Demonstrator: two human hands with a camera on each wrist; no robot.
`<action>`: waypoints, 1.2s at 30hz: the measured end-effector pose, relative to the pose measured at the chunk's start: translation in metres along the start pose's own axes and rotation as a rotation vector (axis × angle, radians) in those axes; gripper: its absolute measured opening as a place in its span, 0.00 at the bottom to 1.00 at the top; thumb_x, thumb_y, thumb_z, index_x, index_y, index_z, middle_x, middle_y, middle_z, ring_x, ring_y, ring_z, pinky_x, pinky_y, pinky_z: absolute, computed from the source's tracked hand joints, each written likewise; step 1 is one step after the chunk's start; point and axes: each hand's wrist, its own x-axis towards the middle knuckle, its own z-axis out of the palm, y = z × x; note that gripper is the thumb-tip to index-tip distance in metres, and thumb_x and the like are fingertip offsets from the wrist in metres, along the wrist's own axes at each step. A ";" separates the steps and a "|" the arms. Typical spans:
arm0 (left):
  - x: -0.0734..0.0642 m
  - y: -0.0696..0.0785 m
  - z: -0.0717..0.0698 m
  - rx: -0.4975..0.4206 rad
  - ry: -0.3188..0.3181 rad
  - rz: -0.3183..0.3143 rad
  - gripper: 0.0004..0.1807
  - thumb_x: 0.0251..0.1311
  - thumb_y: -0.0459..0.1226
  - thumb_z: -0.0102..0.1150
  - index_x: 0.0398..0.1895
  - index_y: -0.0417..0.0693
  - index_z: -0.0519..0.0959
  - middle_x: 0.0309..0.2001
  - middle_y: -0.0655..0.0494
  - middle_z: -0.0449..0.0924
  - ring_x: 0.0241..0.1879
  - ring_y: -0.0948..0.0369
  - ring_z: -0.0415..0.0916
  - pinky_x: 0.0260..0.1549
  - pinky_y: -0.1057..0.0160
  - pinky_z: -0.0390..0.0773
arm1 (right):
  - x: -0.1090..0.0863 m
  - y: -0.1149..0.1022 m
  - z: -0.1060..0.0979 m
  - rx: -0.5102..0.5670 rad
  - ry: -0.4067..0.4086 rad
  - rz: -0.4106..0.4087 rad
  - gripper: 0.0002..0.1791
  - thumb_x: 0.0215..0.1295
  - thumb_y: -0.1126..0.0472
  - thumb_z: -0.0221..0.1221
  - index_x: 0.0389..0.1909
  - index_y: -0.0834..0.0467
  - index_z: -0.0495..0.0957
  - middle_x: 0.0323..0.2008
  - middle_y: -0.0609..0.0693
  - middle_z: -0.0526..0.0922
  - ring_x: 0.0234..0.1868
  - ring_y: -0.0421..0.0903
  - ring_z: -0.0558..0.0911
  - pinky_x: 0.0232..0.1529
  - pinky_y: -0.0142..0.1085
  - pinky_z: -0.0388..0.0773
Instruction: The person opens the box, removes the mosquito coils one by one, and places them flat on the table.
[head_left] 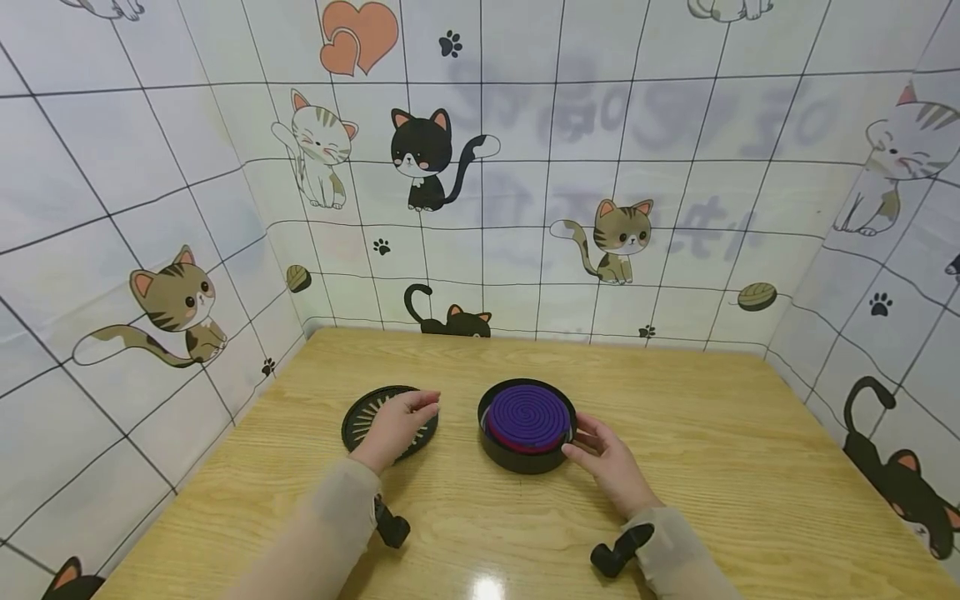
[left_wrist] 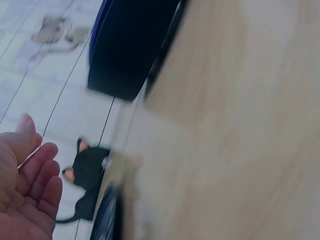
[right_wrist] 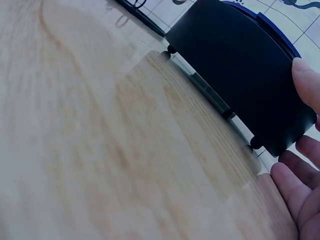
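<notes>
A black round mosquito coil box (head_left: 517, 461) stands on the table, with a stack of spiral coils (head_left: 528, 412) inside it, purple on top and dark red beneath. My right hand (head_left: 611, 468) holds the box's right side, thumb on the near wall and fingers round the far part. In the right wrist view the thumb (right_wrist: 306, 82) lies against the black wall. To the left lies a round black lid (head_left: 357, 429) with radiating slots. Over it is my left hand (head_left: 396, 427), fingers loosely bent and holding nothing, covering part of the lid from view.
The light wooden table (head_left: 675, 400) meets walls covered in a cat-printed grid sheet (head_left: 517, 250) at the back and both sides. Black camera mounts (head_left: 392, 525) sit on both wrists, over beige sleeves.
</notes>
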 end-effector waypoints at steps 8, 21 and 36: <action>-0.007 0.012 0.045 -0.122 -0.087 0.063 0.26 0.68 0.44 0.55 0.66 0.44 0.70 0.62 0.48 0.71 0.61 0.50 0.69 0.57 0.48 0.72 | -0.001 0.001 0.000 0.010 0.006 0.001 0.39 0.61 0.51 0.65 0.70 0.56 0.61 0.68 0.58 0.65 0.66 0.57 0.67 0.63 0.51 0.68; -0.003 0.002 0.077 -0.451 -0.222 0.015 0.47 0.58 0.47 0.67 0.74 0.43 0.51 0.73 0.43 0.52 0.70 0.45 0.54 0.65 0.48 0.63 | 0.001 0.002 0.001 0.005 0.012 -0.004 0.38 0.61 0.52 0.66 0.69 0.57 0.62 0.66 0.58 0.67 0.64 0.58 0.69 0.62 0.51 0.69; -0.005 -0.006 0.081 -0.375 -0.234 0.063 0.51 0.55 0.48 0.69 0.76 0.51 0.49 0.73 0.47 0.54 0.72 0.50 0.51 0.70 0.50 0.52 | 0.000 0.000 0.000 0.001 -0.008 0.003 0.38 0.62 0.50 0.64 0.70 0.56 0.61 0.68 0.56 0.64 0.65 0.57 0.67 0.63 0.52 0.68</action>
